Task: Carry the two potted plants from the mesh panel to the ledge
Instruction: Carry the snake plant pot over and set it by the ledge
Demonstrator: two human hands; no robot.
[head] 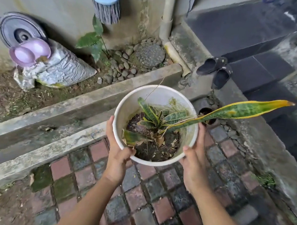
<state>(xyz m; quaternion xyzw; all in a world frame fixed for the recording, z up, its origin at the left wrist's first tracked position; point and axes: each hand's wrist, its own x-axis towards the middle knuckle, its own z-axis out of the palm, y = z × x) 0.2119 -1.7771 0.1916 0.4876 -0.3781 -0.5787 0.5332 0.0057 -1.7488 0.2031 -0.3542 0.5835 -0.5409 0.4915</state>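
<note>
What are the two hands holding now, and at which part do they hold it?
Both hold the white pot with the plant: left hand and right hand each keep a grip on its near rim, on opposite sides.

We find no readable text, label, brand, number or sign anywhere in view.

The concrete ledge (pixel 85 98) ahead lies bare along its top. A small black pot (pixel 206 112) and pebbles crowd the right; sandals (pixel 216 69) sit beyond.
</note>
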